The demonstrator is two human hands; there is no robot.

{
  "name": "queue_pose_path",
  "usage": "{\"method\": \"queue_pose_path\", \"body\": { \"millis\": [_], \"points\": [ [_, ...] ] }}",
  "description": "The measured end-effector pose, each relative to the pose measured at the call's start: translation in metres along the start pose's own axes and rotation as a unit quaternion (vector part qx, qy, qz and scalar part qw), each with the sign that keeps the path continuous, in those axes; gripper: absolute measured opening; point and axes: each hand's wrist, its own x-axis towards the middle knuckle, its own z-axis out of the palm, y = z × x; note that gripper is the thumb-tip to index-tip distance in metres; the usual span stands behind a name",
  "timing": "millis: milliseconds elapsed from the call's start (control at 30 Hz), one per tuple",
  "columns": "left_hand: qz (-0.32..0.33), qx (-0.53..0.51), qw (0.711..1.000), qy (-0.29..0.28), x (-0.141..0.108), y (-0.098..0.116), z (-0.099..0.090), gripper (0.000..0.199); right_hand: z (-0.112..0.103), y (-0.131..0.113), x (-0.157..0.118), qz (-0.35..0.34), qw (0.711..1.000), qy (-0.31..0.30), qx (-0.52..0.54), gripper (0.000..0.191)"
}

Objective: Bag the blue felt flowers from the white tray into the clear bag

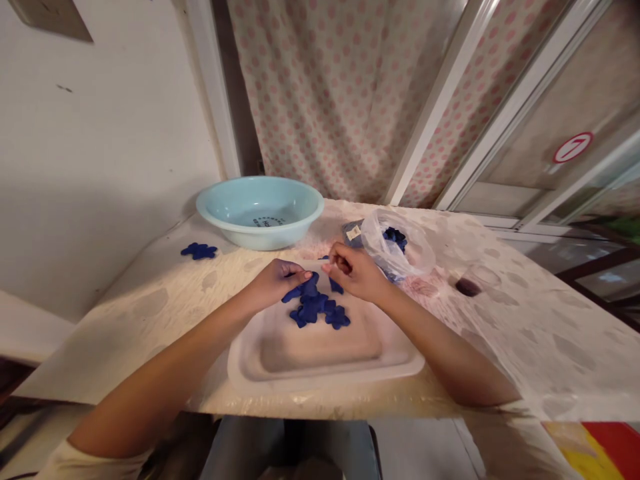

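Observation:
My left hand [281, 283] pinches a dark blue flower-shaped piece [311, 283] between thumb and finger, above the far part of the white tray [255, 377]. To its right, my right hand [359, 272] is closed with thumb and fingers together. What those fingers hold, if anything, is too small to make out. A bit of blue [336, 286] shows just under them, and I cannot tell whether it is gripped or lying there. Several more blue flower-shaped pieces [315, 307] lie overlapping in the tray below both hands.
A light blue basin [280, 237] stands behind the tray at left. Some blue pieces [199, 251] lie on the tablecloth [150, 307] left of it. An open clear plastic bag [420, 250] with dark blue pieces [395, 239] sits behind my right hand.

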Motion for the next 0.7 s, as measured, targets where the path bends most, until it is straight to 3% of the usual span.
{"method": "queue_pose_path", "body": {
  "millis": [100,200,400,700],
  "points": [
    [-0.005,-0.073,0.997,0.014,0.001,-0.003,-0.001,0.025,-0.003,-0.005,-0.002,-0.16,0.984,-0.043,-0.068,0.041],
    [-0.017,-0.144,0.989,0.001,0.002,-0.004,0.0,0.021,-0.003,-0.005,-0.003,-0.224,0.962,-0.034,-0.15,0.027],
    [-0.041,-0.193,0.98,-0.035,0.0,0.001,0.001,0.021,0.0,0.0,-0.001,-0.199,0.973,0.008,-0.114,0.022],
    [-0.124,-0.278,0.953,0.013,-0.001,0.009,0.002,0.026,-0.004,-0.001,0.0,-0.144,0.985,0.01,-0.091,0.023]
  ]
}}
